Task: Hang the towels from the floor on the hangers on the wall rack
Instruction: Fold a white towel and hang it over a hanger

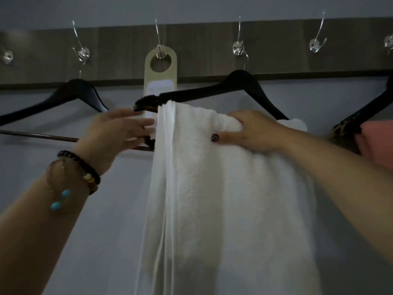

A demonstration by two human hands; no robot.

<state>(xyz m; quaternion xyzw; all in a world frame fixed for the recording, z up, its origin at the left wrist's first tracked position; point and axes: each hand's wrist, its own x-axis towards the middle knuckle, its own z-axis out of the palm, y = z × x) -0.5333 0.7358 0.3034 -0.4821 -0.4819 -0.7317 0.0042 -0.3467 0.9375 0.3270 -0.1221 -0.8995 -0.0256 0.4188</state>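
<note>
A white towel (223,199) hangs over the bar of the middle black hanger (214,88), which hangs from a hook on the dark wooden wall rack (191,50). My right hand (251,130) grips the towel's top fold, thumb in front and fingers behind. My left hand (114,133) reaches toward the towel's left edge with straight fingers, its fingertips by the hanger's left end. Another black hanger (70,92) hangs bare at the left. At the right edge, a third hanger (365,116) carries a pink towel (378,141).
Several metal hooks (81,53) line the rack. A beige door-hanger tag (160,75) hangs from the hook between the left and middle hangers. The grey wall fills the space below. The floor is out of view.
</note>
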